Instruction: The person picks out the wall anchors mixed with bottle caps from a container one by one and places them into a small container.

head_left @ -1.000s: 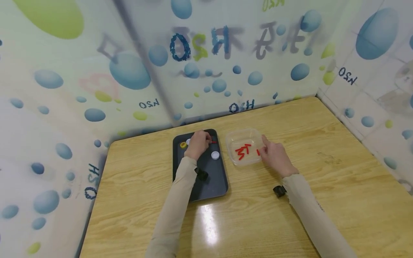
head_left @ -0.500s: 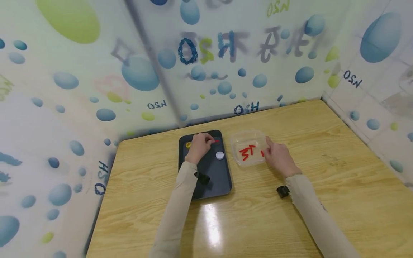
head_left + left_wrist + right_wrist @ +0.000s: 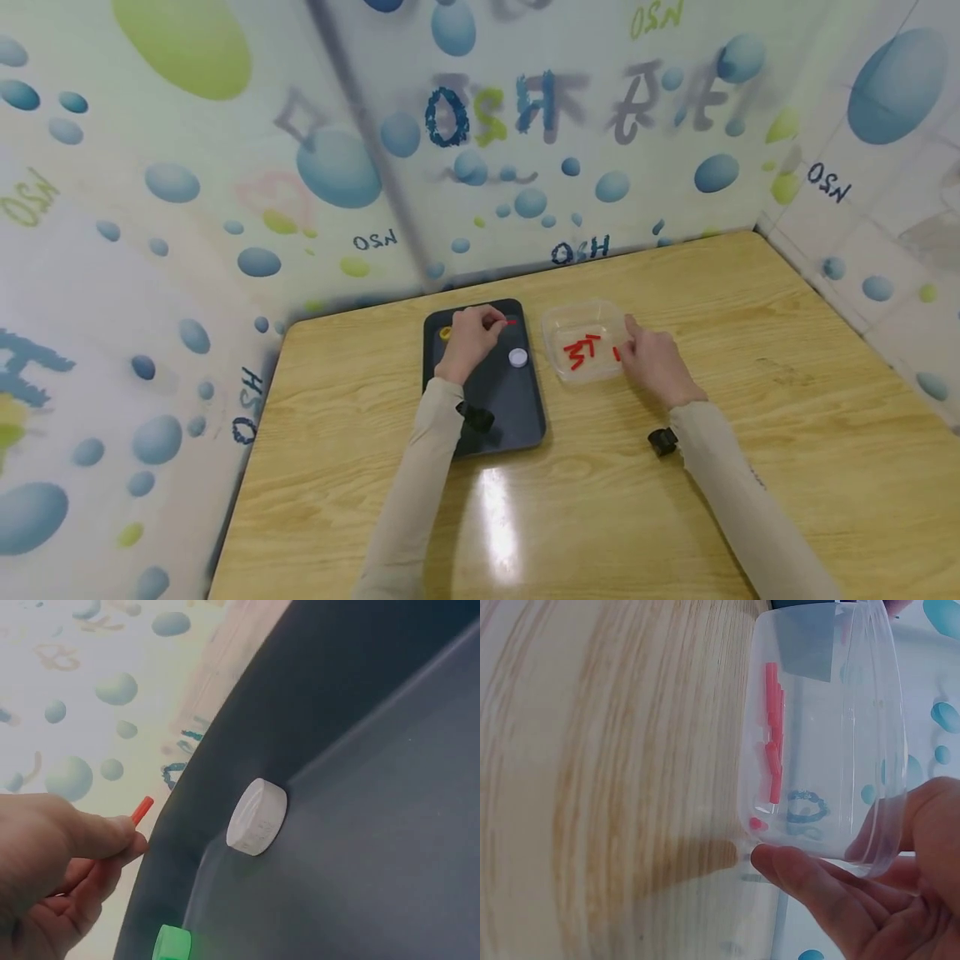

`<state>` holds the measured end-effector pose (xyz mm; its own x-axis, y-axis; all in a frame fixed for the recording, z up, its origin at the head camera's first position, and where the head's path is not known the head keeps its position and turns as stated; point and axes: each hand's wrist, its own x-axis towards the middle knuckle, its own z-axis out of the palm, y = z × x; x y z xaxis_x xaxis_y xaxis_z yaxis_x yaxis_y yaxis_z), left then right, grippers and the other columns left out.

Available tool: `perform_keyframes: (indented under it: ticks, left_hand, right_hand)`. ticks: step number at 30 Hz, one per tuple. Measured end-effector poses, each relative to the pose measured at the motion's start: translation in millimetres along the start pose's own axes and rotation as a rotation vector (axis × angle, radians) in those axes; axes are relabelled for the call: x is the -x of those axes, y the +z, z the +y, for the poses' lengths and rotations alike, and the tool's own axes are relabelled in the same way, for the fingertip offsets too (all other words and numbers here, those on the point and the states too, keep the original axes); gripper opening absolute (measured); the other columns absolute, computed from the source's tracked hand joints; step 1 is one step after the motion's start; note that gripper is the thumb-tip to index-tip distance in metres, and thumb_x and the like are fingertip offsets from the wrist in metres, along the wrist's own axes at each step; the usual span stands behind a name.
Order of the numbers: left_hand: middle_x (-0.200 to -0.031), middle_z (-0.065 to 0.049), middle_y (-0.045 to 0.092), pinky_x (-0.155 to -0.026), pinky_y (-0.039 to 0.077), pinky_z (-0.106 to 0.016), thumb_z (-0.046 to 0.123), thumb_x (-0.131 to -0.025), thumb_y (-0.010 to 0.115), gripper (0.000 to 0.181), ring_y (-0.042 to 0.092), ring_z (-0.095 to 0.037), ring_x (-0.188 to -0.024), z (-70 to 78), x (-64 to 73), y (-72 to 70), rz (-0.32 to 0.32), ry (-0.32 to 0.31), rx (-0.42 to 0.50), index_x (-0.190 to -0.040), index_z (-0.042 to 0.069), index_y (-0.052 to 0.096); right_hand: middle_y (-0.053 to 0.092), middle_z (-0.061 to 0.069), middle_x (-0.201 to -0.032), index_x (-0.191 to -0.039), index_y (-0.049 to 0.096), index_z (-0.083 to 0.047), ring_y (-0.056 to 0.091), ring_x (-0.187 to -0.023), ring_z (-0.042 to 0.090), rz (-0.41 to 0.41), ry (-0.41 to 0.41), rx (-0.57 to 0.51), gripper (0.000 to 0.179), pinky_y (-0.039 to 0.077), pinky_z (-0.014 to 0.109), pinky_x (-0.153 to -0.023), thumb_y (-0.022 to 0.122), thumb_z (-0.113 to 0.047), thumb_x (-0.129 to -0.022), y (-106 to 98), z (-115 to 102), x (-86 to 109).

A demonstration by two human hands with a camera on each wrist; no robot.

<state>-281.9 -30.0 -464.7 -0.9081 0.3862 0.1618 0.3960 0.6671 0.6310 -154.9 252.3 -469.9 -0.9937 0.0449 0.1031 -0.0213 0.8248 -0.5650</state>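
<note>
My left hand (image 3: 468,342) pinches a short red stick (image 3: 142,810) between thumb and fingertips, above the far part of the dark grey tray (image 3: 501,417). In the tray lie a white bottle cap (image 3: 518,357), a yellow cap (image 3: 446,333) partly covered by the hand in the head view, and a green cap (image 3: 172,943) at the edge of the left wrist view. To the right of the tray stands a clear plastic container (image 3: 585,305) with several red sticks (image 3: 772,705) on its bottom. My right hand (image 3: 660,362) grips this container at its right side.
All stands on a wooden table (image 3: 600,500), toward its far edge. Behind and beside it rise walls (image 3: 630,150) with painted bubbles. Each wrist carries a small black camera (image 3: 662,442).
The head view has shifted, so everything sits a little further right. My left hand has lifted slightly with the red stick still pinched. The right hand keeps its hold on the container.
</note>
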Motion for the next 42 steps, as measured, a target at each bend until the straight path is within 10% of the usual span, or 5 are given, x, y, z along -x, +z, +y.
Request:
perform_keyframes:
  ticks: [42]
  left_hand:
    - [-0.094, -0.005, 0.075, -0.074, 0.058, -0.027, 0.018, -0.098, 0.068, 0.011, 0.069, -0.015, -0.082, 48.1, -7.7, 21.8, -0.063, 0.117, 0.135, -0.103, 0.011, 0.075]
  right_hand:
    - [0.033, -0.004, -0.054, -0.149, 0.037, 0.014, 0.030, -0.046, 0.009, -0.012, 0.042, -0.009, 0.056, 0.029, 0.023, -0.044, 0.046, -0.004, -0.097, 0, 0, -1.6]
